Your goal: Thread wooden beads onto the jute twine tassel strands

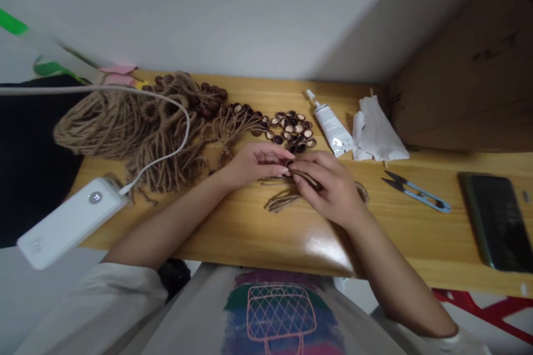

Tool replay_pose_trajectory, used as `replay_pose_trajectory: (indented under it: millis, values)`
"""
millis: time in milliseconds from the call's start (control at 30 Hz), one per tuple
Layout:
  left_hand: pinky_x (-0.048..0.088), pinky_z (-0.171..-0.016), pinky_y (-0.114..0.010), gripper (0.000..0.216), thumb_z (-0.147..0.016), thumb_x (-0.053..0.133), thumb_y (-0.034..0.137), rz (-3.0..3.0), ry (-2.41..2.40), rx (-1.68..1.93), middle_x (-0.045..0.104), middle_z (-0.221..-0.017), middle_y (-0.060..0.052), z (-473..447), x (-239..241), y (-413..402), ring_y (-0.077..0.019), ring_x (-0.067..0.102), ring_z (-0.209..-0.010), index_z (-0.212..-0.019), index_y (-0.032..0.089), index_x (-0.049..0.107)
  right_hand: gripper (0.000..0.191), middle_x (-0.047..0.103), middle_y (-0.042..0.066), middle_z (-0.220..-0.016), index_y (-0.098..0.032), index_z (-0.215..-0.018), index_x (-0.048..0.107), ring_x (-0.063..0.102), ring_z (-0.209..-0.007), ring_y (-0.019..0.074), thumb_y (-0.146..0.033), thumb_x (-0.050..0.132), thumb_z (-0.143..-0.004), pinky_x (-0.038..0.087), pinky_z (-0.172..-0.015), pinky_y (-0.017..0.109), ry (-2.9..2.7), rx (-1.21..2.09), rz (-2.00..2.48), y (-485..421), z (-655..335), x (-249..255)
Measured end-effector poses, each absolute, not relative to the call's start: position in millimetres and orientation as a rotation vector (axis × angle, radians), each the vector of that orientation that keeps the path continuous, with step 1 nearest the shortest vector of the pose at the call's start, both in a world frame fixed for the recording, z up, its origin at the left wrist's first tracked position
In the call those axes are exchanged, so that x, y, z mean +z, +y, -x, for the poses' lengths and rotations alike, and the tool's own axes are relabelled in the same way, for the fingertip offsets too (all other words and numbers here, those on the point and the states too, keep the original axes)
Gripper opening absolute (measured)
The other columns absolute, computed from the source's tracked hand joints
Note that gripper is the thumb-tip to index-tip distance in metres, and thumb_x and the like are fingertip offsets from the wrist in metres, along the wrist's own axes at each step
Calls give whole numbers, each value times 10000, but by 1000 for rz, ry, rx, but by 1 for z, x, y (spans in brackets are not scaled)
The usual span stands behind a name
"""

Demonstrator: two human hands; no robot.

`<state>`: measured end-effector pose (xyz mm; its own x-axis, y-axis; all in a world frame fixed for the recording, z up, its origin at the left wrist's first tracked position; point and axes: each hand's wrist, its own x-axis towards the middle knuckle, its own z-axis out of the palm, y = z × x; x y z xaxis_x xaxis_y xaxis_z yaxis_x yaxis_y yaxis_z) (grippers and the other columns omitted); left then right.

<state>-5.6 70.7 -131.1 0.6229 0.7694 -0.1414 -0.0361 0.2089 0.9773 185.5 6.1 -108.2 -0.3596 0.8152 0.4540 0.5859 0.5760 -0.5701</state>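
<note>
Coarse tan twine [283, 200], loose strands bunched beside the right hand's fingers [314, 170]

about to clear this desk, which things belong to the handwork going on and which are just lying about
Likely part of the job: tasselled twine piece in the right hand, twine bundle, shell halves, white squeeze tube, thread snips.

Likely just lying about: power bank, white cable, smartphone, cardboard box.

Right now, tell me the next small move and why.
Probably have the left hand press lightly on the small dark-brown piece: it sits where the hands meet, and the right hand holds the brown fibre cord, seemingly steady enough to work against.
</note>
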Motion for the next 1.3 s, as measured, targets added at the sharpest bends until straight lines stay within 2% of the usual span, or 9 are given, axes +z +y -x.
replay_pose_trajectory:
  millis: [400, 700, 1300]
  values:
    - [574, -727, -239, 324, -624, 816, 267, -1212, 719, 618, 744, -788, -45, 6, -130, 70, -120, 688, -697, -907, 136, 727, 185, 649, 121, -923, -140, -993, 666, 617, -865, 233, -147, 523, -875, 521, -751, 387, -2102, 408, 1115, 7, -184, -109]
    - [553, -660, -209, 349, -600, 832, 266, -1244, 709, 622, 717, -732, -34, 6, -131, 70, -105, 657, -662, -907, 139, 724, 199, 663, 95, -957, -194, -1023, 663, 620, -900, 223, -174, 516, -889, 525, -778, 391, -2059, 508, 1154, 4, -183, -109]
    - [528, -654, -207, 348, -610, 830, 277, -1266, 697, 622, 696, -717, -31, 6, -132, 71, -95, 635, -657, -899, 129, 706, 161, 680, 90, -894, -172, -975, 644, 630, -823, 202, -150, 506, -895, 515, -732, 347, -2066, 501, 1131, 5, -182, -109]
